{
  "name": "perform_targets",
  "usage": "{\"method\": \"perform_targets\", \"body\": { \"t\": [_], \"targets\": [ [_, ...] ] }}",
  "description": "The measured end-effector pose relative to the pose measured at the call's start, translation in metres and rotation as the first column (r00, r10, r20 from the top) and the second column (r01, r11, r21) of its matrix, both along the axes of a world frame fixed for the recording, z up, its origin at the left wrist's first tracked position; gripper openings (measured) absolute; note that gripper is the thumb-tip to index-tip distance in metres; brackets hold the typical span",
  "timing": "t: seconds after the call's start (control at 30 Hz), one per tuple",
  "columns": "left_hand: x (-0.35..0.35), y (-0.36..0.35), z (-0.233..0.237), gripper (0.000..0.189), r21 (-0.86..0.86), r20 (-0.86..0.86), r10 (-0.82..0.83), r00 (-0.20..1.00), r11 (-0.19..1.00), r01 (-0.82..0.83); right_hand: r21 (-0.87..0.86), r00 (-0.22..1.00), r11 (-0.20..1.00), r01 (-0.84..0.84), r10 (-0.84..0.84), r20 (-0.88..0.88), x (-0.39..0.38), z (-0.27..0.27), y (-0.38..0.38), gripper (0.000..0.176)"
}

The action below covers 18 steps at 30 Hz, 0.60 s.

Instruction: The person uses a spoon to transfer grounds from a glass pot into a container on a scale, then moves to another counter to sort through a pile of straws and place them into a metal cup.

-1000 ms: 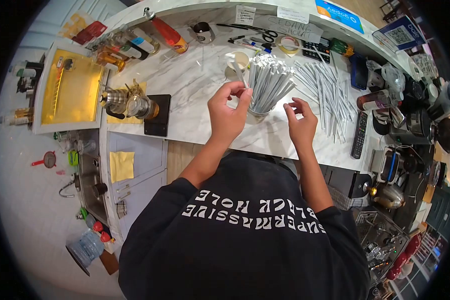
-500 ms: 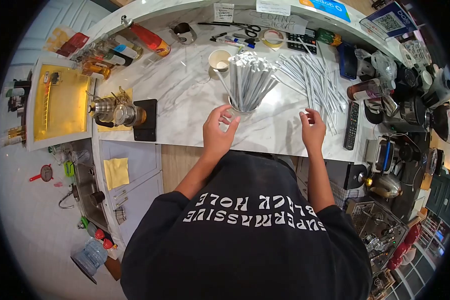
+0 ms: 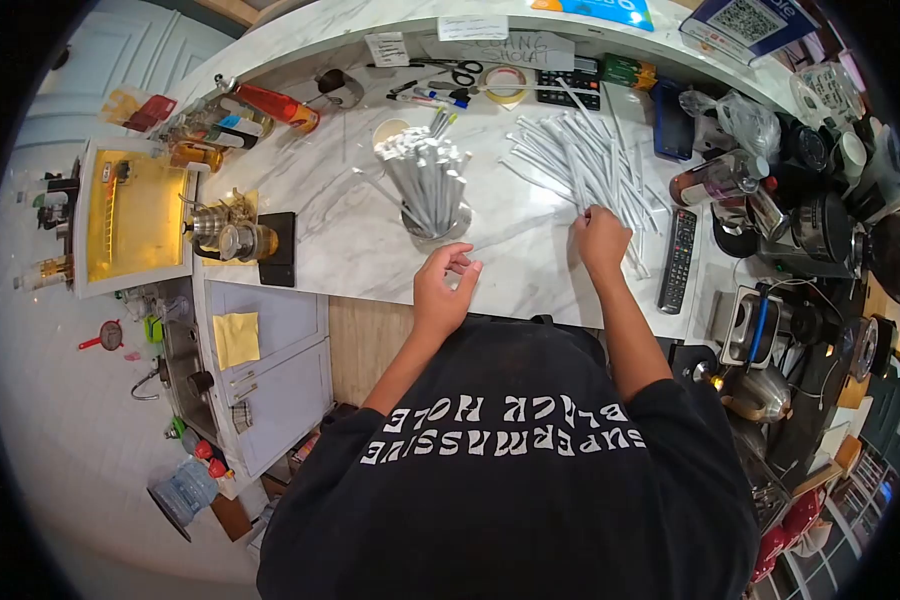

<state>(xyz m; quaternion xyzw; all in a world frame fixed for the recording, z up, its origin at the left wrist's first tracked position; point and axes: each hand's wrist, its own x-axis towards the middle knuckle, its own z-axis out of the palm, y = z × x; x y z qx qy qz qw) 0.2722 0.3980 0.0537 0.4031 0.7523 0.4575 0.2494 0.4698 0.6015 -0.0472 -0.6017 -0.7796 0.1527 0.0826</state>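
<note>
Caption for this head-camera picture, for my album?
Right hand touches loose white straws on a marble counter; left hand hovers empty near a straw-filled cup.

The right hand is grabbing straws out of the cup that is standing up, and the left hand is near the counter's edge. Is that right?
Not quite. The head view shows the right hand on the loose pile of wrapped straws lying flat on the counter, not at the cup. The left hand is near the counter's edge.

Bare counter strip (image 3: 530, 245) between straw-filled cup (image 3: 428, 195) and loose straw pile (image 3: 585, 155), remote (image 3: 678, 260) beyond it
</note>
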Motion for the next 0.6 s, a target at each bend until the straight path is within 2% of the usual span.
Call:
{"method": "perform_targets", "body": {
  "t": [0.1,0.13,0.2,0.33,0.43,0.57,0.6],
  "targets": [
    [0.021,0.026,-0.024,0.027,-0.015,0.044,-0.013,0.999,1.000,0.014,-0.200,0.922,0.978,0.051,-0.123,-0.367,0.023,0.033,0.008,0.023],
    [0.029,0.038,-0.032,0.027,-0.021,0.063,-0.018,0.998,1.000,0.020,-0.225,0.881,0.973,0.054,-0.153,-0.448,0.034,0.041,0.011,0.025],
    [0.043,0.067,-0.047,0.028,-0.148,0.030,-0.090,0.996,0.985,0.093,-0.240,0.836,0.969,0.053,-0.174,-0.520,0.055,0.055,0.019,0.025],
    [0.081,0.146,-0.063,0.039,-0.453,-0.138,-0.245,0.960,0.877,0.159,-0.246,0.800,0.965,0.090,-0.217,-0.559,0.087,0.062,0.037,0.027],
    [0.102,0.191,-0.080,0.045,-0.572,-0.242,-0.243,0.939,0.818,0.064,-0.267,0.785,0.960,0.080,-0.226,-0.577,0.098,0.064,0.047,0.026],
    [0.113,0.209,-0.109,0.036,-0.578,-0.377,-0.305,0.874,0.815,0.035,-0.263,0.766,0.962,0.068,-0.219,-0.604,0.101,0.070,0.044,0.025],
    [0.113,0.208,-0.103,0.035,-0.548,-0.344,-0.263,0.901,0.836,0.036,-0.270,0.762,0.960,0.074,-0.229,-0.606,0.100,0.073,0.043,0.024]
  ]
}}
